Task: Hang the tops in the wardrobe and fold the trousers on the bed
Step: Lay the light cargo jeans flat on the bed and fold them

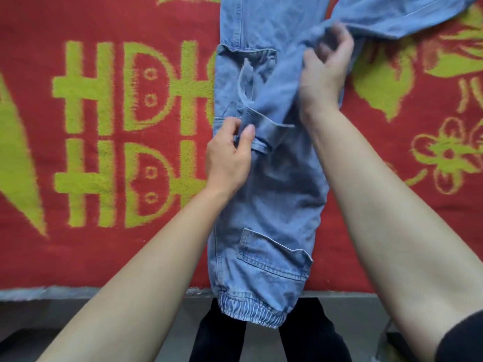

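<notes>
1. Two bare hands work over one pair of light blue denim trousers point(264, 194), which lies lengthwise on the bed, running away from me down the middle of my view.
2. At far left I see only the bed's red blanket point(109, 257) with big yellow-green letters woven in; nothing sits on it there.
3. My left hand point(227, 158) is at the trousers' left edge, about halfway up, thumb and fingers pinched on a loose denim strap point(247, 100) and the folded cloth beside the cargo pocket.
4. Below that hand, a second flap pocket point(271, 257) lies flat, and the gathered elastic cuff point(251, 310) hangs past the blanket's near edge, over the grey floor and my dark-clad legs point(219, 335).
5. My right hand point(324, 71) is higher up and right of centre, fingers closed on a bunch of denim where the other trouser leg point(407, 17) bends away to the upper right. It is blurred, so I cannot tell the exact finger placement.
6. My right forearm crosses the trousers' right edge and hides it.
7. At right, the blanket shows yellow-green leaves and flowers.
</notes>
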Tool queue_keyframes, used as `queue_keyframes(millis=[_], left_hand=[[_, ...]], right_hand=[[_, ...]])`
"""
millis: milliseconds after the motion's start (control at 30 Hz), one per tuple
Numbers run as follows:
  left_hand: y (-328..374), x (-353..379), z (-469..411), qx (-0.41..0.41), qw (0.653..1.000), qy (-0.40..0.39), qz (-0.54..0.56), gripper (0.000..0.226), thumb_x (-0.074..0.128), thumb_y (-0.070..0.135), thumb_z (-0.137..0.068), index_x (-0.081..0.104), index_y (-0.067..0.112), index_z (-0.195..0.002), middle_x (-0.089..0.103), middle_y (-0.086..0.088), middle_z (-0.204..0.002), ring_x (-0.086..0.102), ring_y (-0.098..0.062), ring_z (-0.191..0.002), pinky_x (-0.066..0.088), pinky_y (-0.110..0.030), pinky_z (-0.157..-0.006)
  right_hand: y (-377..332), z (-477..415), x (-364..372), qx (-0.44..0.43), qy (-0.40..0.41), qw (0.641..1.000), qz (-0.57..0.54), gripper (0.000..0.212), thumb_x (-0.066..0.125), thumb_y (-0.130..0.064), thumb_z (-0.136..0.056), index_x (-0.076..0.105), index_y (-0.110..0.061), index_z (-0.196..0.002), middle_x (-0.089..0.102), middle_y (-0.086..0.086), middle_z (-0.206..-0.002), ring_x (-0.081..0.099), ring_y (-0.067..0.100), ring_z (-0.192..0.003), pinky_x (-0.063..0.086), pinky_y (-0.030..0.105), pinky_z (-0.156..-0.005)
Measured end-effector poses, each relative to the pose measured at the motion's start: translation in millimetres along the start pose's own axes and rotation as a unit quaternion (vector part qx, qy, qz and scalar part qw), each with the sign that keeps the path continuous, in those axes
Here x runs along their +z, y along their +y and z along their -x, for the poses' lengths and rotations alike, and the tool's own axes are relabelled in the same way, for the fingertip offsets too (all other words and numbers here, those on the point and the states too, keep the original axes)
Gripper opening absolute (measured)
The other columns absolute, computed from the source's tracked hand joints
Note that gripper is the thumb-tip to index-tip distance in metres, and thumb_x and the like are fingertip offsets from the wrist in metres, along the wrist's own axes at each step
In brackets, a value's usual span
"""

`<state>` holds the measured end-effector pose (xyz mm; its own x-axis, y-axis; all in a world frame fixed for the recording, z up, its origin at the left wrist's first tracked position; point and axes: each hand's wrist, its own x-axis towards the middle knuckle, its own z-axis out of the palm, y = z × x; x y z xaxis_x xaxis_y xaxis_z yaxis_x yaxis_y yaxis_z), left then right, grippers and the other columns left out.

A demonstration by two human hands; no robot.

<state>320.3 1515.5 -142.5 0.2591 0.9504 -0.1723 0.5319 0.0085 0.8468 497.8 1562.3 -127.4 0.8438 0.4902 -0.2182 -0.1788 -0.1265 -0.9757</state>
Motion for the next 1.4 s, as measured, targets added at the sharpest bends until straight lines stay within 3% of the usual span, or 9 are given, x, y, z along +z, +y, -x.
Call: queue_keyframes(millis=[167, 300, 500, 600, 800, 1000, 1167, 1300, 1400], left_hand=[[-22.0, -6.6, -15.6, -0.077, 0.993, 0.09, 0.015, 0.018, 0.05, 0.027, -0.101, 0.051, 0.012, -0.091, 0.053, 0.002, -0.077, 0.046, -0.013, -0.071, 0.035, -0.029, -0.066], [-59.2, -13.4, -36.2, -0.186, 0.982, -0.015, -0.013, 0.028, 0.047, 0.031, -0.103, 0.044, 0.013, -0.081, 0.043, 0.006, -0.069, 0.041, -0.017, -0.071, 0.03, -0.034, -0.065], [-51.1, -23.3, -49.0, -0.156, 0.977, -0.039, -0.141, 0.025, 0.049, 0.032, -0.098, 0.052, 0.012, -0.112, 0.058, -0.006, -0.108, 0.055, -0.026, -0.098, 0.043, -0.041, -0.086], [-32.9, -22.9, -67.3, -0.029, 0.974, 0.092, -0.205, 0.045, 0.049, 0.023, -0.092, 0.046, 0.009, -0.135, 0.047, -0.012, -0.133, 0.045, -0.03, -0.123, 0.036, -0.043, -0.102], [-25.4, 7.6, -159.8, 0.11, 0.893, -0.085, -0.428, 0.071, 0.033, 0.045, -0.099, -0.001, 0.021, -0.157, -0.003, -0.011, -0.164, -0.003, -0.028, -0.152, 0.006, -0.06, -0.118], [-60.1, 16.6, -189.4, 0.078, 0.892, -0.144, -0.421, 0.07, 0.014, 0.051, -0.099, -0.024, 0.025, -0.151, -0.021, -0.007, -0.162, -0.02, -0.025, -0.149, -0.013, -0.057, -0.116], [-64.3, 14.7, -193.9, 0.069, 0.894, -0.157, -0.415, 0.07, 0.006, 0.055, -0.095, -0.028, 0.026, -0.149, -0.027, -0.004, -0.16, -0.026, -0.023, -0.147, -0.016, -0.056, -0.115], [-63.8, 15.3, -195.0, 0.056, 0.891, -0.172, -0.416, 0.07, 0.007, 0.054, -0.097, -0.031, 0.026, -0.148, -0.031, -0.003, -0.159, -0.029, -0.023, -0.146, -0.017, -0.056, -0.115], [-64.9, 16.0, -197.1, 0.058, 0.894, -0.17, -0.411, 0.07, 0.007, 0.055, -0.097, -0.036, 0.028, -0.144, -0.032, -0.002, -0.159, -0.029, -0.022, -0.145, -0.016, -0.056, -0.115]], right_hand=[[7.6, 3.5, 69.0, -0.149, -0.183, 0.951, 0.202, 0.035, 0.051, 0.001, -0.09, 0.054, 0.006, -0.125, 0.067, 0.012, -0.114, 0.063, 0.02, -0.105, 0.046, 0.028, -0.098], [60.8, 11.7, 68.0, -0.18, -0.393, 0.788, 0.438, 0.047, 0.042, -0.006, -0.1, 0.038, -0.003, -0.147, 0.042, 0.012, -0.15, 0.04, 0.022, -0.139, 0.022, 0.02, -0.116], [59.5, 5.7, 58.0, -0.246, -0.21, 0.874, 0.361, 0.032, 0.051, -0.018, -0.096, 0.065, -0.006, -0.122, 0.064, 0.012, -0.122, 0.058, 0.025, -0.116, 0.04, 0.029, -0.102], [49.5, -27.4, 44.3, -0.225, 0.011, 0.816, 0.532, 0.042, 0.046, -0.036, -0.092, 0.06, -0.021, -0.129, 0.056, 0.004, -0.131, 0.049, 0.023, -0.123, 0.032, 0.036, -0.101], [77.3, -63.3, 23.7, -0.157, -0.096, 0.732, 0.656, 0.051, 0.034, -0.042, -0.1, 0.046, -0.014, -0.14, 0.045, 0.011, -0.142, 0.035, 0.034, -0.133, 0.023, 0.045, -0.111], [82.9, -65.0, 32.5, -0.145, -0.057, 0.767, 0.623, 0.053, 0.042, -0.043, -0.093, 0.049, -0.009, -0.134, 0.048, 0.013, -0.136, 0.038, 0.037, -0.129, 0.027, 0.048, -0.107], [49.8, -94.9, 37.4, -0.115, -0.014, 0.89, 0.441, 0.069, 0.047, -0.032, -0.099, 0.018, -0.004, -0.155, 0.035, 0.026, -0.15, 0.038, 0.041, -0.134, 0.024, 0.038, -0.109], [16.7, -129.5, 83.7, -0.282, 0.021, 0.829, 0.482, 0.062, 0.043, -0.034, -0.099, 0.031, -0.005, -0.152, 0.04, 0.03, -0.147, 0.04, 0.044, -0.135, 0.02, 0.039, -0.114], [12.9, -170.5, 129.7, -0.293, -0.176, 0.826, 0.448, 0.061, 0.04, -0.028, -0.103, 0.021, -0.003, -0.155, 0.022, 0.027, -0.158, 0.023, 0.039, -0.146, -0.001, 0.018, -0.117]])
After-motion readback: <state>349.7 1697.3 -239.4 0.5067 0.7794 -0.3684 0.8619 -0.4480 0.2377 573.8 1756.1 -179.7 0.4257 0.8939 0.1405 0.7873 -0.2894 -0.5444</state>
